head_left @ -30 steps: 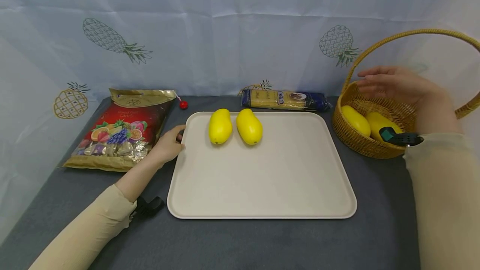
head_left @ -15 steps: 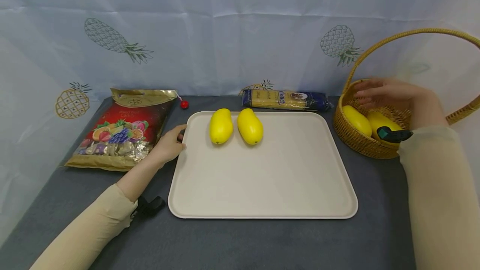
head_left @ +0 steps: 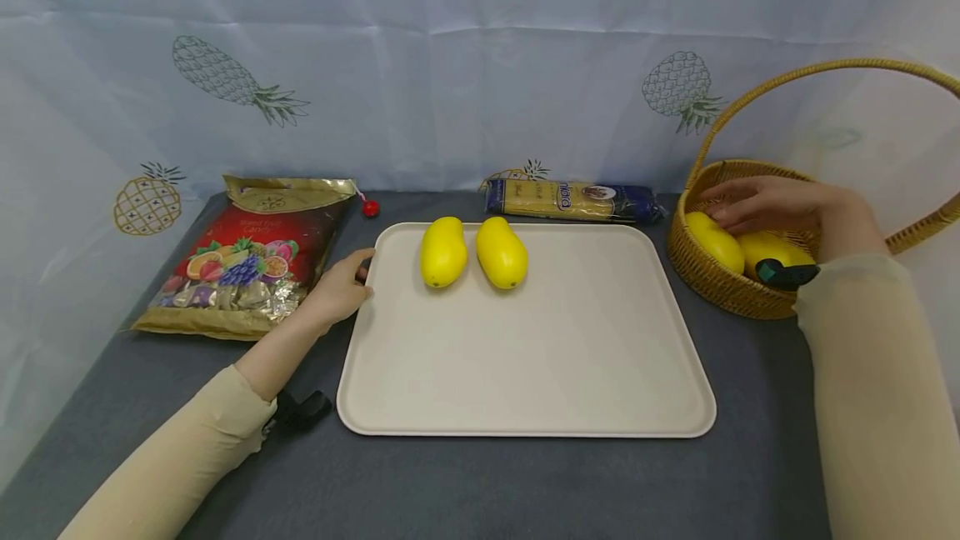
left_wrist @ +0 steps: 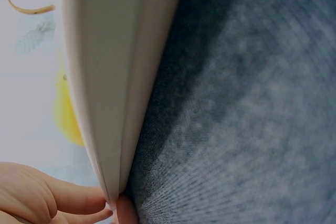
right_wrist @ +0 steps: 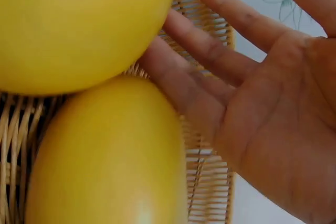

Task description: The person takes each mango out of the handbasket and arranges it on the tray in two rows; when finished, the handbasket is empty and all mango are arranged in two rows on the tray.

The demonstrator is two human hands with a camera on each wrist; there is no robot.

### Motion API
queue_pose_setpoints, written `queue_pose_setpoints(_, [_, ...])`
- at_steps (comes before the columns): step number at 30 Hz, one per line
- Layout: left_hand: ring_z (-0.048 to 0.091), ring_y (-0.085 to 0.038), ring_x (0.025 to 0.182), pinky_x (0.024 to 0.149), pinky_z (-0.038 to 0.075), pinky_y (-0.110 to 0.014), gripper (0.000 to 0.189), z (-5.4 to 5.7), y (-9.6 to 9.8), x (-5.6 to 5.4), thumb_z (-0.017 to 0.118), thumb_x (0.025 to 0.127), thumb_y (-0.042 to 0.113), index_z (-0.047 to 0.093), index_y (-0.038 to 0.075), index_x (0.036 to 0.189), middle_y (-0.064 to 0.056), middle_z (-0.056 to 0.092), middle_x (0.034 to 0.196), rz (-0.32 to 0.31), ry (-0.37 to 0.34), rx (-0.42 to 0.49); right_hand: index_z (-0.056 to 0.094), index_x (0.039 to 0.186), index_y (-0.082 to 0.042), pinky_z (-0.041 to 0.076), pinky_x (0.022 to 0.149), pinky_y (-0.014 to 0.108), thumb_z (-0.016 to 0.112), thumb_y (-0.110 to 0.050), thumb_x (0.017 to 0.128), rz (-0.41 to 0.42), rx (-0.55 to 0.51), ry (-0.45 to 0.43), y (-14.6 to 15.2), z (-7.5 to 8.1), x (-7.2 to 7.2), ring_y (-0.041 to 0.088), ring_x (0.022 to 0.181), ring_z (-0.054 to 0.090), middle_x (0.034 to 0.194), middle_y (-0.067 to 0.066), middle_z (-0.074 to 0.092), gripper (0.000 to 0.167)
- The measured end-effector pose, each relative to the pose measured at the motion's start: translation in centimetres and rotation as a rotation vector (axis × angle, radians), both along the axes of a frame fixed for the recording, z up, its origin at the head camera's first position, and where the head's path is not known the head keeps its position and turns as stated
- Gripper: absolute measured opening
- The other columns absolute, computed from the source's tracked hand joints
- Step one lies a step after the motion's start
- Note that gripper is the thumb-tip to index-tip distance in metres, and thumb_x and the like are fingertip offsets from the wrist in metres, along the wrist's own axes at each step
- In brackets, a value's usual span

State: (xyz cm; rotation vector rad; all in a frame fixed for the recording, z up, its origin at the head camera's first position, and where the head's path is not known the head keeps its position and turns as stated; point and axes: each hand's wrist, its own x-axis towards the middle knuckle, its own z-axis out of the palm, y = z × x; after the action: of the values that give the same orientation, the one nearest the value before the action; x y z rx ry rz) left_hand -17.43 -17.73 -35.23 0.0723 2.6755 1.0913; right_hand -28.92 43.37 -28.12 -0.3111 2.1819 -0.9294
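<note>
My left hand (head_left: 339, 292) pinches the left rim of a beige rectangular tray (head_left: 525, 365), thumb and fingers on either side of the edge, as the left wrist view also shows. Two yellow mangoes lie near the tray's far edge, a left mango (head_left: 443, 252) and a right mango (head_left: 502, 253). Inside the wicker basket (head_left: 731, 297), my right hand (head_left: 783, 205) reaches over two more yellow mangoes. The right wrist view shows its fingers spread and fairly straight beside the upper mango (right_wrist: 79, 24); whether they touch it I cannot tell. The lower mango (right_wrist: 110, 156) sits just below.
The basket's tall handle (head_left: 847, 65) arches above my right hand. Behind the tray lies a blue and gold pasta packet (head_left: 570, 200). A red candy bag (head_left: 255, 261) is close to my left arm, with a small red ball (head_left: 371, 208) by its corner.
My right hand has lowered into the basket and moved closer to the left mango there. My left hand stays at the tray's rim, and the mangoes have not moved.
</note>
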Motion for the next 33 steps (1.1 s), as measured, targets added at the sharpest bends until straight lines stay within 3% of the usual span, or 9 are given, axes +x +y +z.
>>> queue_pose_setpoints(5, [0.053,-0.033,0.095,0.076,0.047,-0.032,0.064,0.0,0.0,0.0,0.048,0.091,-0.003,0.027,-0.007,0.151,-0.027,0.050,0.116,0.001,0.011,-0.004,0.010,0.156,0.003,0.049,0.093,0.020,0.052,-0.021,0.100,0.026,0.045,-0.009,-0.5,-0.1,0.0,-0.014,0.109,0.054,0.154,0.023,0.030,0.074])
queue_pose_setpoints(7, [0.053,-0.032,0.096,0.076,0.047,-0.032,0.064,0.0,0.0,0.0,0.048,0.091,-0.002,0.027,-0.006,0.152,-0.027,0.050,0.116,0.003,0.008,-0.006,0.009,0.156,0.001,0.049,0.094,0.020,0.054,-0.021,0.099,0.050,0.062,-0.021,-0.6,-0.1,0.0,-0.011,0.115,0.052,0.159,0.030,0.017,0.076])
queue_pose_setpoints(10, [0.053,-0.033,0.096,0.076,0.047,-0.033,0.065,0.0,0.0,0.1,0.048,0.091,-0.002,0.026,-0.006,0.152,-0.028,0.050,0.116,0.001,0.008,-0.010,0.009,0.157,-0.001,0.048,0.094,0.020,0.056,-0.021,0.098,0.077,0.087,-0.037,-0.6,-0.3,0.1,0.017,0.140,0.043,0.162,0.032,0.008,0.078])
queue_pose_setpoints(14, [0.054,-0.034,0.096,0.076,0.048,-0.034,0.065,0.1,0.0,0.1,0.049,0.091,-0.002,0.027,-0.007,0.151,-0.028,0.050,0.117,-0.001,0.015,-0.003,0.009,0.157,-0.002,0.047,0.093,0.017,0.058,-0.018,0.096,0.080,0.068,-0.076,-0.8,-0.4,0.0,0.053,0.148,0.001,0.162,0.031,0.001,0.080])
queue_pose_setpoints(18, [0.054,-0.034,0.096,0.076,0.048,-0.033,0.065,0.1,0.0,0.2,0.049,0.091,-0.002,0.027,-0.007,0.151,-0.028,0.050,0.116,-0.002,0.016,0.000,0.010,0.157,-0.002,0.046,0.096,0.019,0.058,-0.014,0.095,0.102,0.049,-0.106,-1.0,-0.3,0.0,0.055,0.146,-0.011,0.162,0.031,-0.006,0.079])
queue_pose_setpoints(21, [0.054,-0.034,0.097,0.077,0.048,-0.034,0.065,0.1,0.0,0.1,0.049,0.091,-0.002,0.027,-0.006,0.151,-0.028,0.050,0.117,0.000,0.014,-0.004,0.014,0.156,-0.003,0.046,0.102,0.028,0.059,-0.016,0.095,0.130,0.070,-0.105,-0.9,-0.4,-0.2,0.057,0.145,-0.011,0.162,0.032,-0.006,0.077])
queue_pose_setpoints(23, [0.054,-0.034,0.097,0.077,0.048,-0.034,0.064,0.1,0.0,0.0,0.049,0.091,-0.002,0.027,-0.006,0.152,-0.028,0.050,0.117,0.001,0.012,-0.006,0.016,0.156,-0.006,0.046,0.105,0.034,0.059,-0.019,0.095,0.143,0.082,-0.105,-0.7,-0.6,-0.5,0.058,0.145,-0.009,0.162,0.031,-0.005,0.075])
queue_pose_setpoints(28, [0.054,-0.034,0.097,0.078,0.048,-0.035,0.064,0.1,0.0,0.0,0.049,0.091,-0.002,0.027,-0.006,0.152,-0.027,0.050,0.117,0.003,0.012,-0.010,0.021,0.157,-0.017,0.049,0.103,0.032,0.055,-0.021,0.099,0.218,0.091,-0.075,0.3,-1.4,-1.5,0.053,0.148,0.004,0.162,0.027,0.001,0.067])
queue_pose_setpoints(33, [0.054,-0.034,0.098,0.077,0.048,-0.035,0.064,0.0,0.0,-0.1,0.049,0.091,-0.003,0.027,-0.006,0.152,-0.028,0.050,0.118,0.003,0.011,-0.009,0.016,0.156,-0.010,0.050,0.102,0.037,0.061,-0.023,0.095,0.181,0.113,-0.093,-0.4,-1.0,-1.2,0.057,0.145,0.009,0.160,0.033,0.005,0.077])
